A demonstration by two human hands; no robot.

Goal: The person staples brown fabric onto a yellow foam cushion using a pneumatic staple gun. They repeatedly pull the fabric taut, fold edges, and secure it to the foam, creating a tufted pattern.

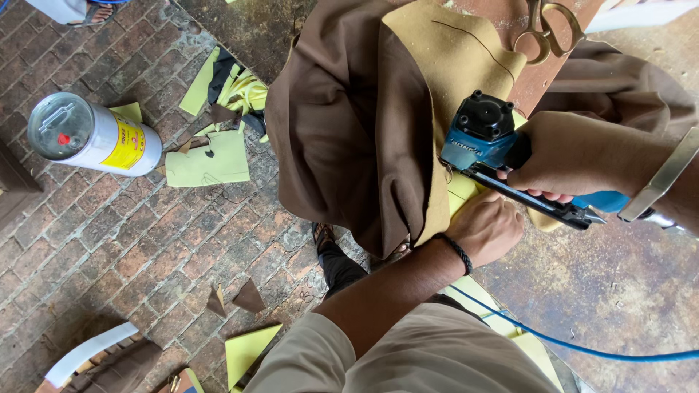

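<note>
The right hand (pixel 575 156) is clenched around the grip of a blue staple gun (pixel 495 149), whose nose is pressed onto the tan fabric edge (pixel 451 65). The left hand (pixel 486 229) is extended from below, its fist closed against the brown fabric (pixel 349 124) just beside the gun; what it grips is hidden. The gun's rear is covered by the right hand. Scissors (pixel 546 29) are cut off at the top edge.

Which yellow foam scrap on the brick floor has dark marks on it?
The large flat foam piece just right of the white can. It shows small dark marks on top; the scrap at the bottom and the strip near the fabric look plain.
</note>
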